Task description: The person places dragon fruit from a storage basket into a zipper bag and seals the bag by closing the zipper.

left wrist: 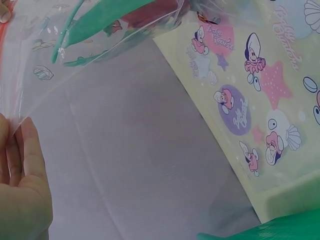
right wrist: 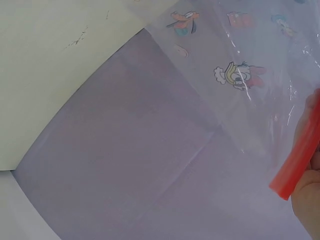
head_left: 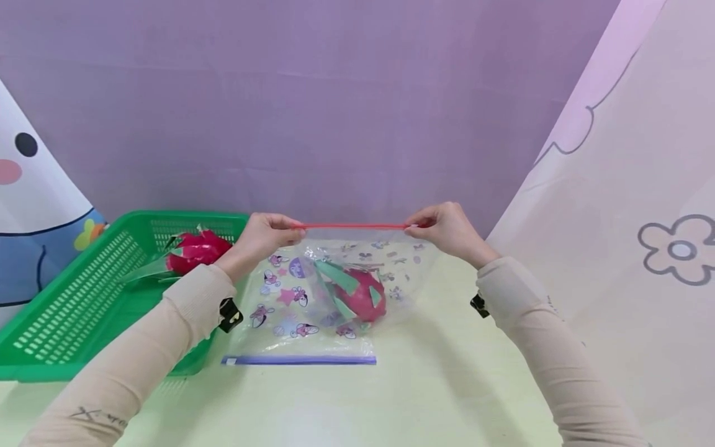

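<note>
A clear zip bag (head_left: 416, 273) with a red zip strip (head_left: 352, 226) hangs between both hands above the table. Inside it lies a dragon fruit (head_left: 363, 297), red with green leafy tips. My left hand (head_left: 267, 236) pinches the strip's left end, and my right hand (head_left: 447, 231) pinches the right end, so the strip is stretched straight. In the right wrist view the red strip (right wrist: 300, 150) sticks out past the fingers of the right hand. Cartoon prints show on the bag. Behind and below it, a second printed zip bag (head_left: 262, 338) with a purple zip lies flat.
At the left stands a green basket (head_left: 61, 323) with another dragon fruit (head_left: 198, 251) in it, beneath the left forearm. The pale table (head_left: 424, 385) meets a purple cloth backdrop (head_left: 357, 124). A cloth with a flower print (head_left: 678, 250) hangs at the right.
</note>
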Demonstrator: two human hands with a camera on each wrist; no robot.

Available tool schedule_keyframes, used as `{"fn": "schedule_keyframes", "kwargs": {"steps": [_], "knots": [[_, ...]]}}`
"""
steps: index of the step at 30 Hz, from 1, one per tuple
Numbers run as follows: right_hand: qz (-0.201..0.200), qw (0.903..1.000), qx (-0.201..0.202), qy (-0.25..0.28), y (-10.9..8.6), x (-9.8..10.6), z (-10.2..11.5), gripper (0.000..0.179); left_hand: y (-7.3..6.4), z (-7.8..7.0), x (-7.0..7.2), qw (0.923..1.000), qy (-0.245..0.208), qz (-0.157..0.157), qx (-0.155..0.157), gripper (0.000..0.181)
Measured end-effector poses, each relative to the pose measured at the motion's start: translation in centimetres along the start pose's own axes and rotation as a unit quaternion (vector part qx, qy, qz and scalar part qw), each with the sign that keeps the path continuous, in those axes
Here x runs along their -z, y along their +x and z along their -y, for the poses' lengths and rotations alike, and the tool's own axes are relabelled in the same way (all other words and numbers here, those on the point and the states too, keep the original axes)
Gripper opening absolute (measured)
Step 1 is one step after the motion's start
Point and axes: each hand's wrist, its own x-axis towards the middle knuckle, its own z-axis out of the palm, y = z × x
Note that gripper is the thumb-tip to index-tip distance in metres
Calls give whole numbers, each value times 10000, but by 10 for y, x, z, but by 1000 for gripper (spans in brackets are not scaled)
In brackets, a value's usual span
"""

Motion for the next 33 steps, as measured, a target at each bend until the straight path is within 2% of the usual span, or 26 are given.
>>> {"fn": "schedule_keyframes", "kwargs": {"steps": [10,18,26,33], "knots": [[-23,10000,1,-73,-1,4,-2,17,-1,-2,1,10000,11,-30,-68,32],[-41,9999,-63,-103,-3,5,-4,16,-1,-1,2,10000,23,-15,-14,28],[-65,9998,36,-182,-1,8,-7,15,0,0,3,10000,27,-15,41,32],[-115,9996,-177,-193,-2,11,-13,15,-1,3,5,10000,62,-24,38,33]]}}
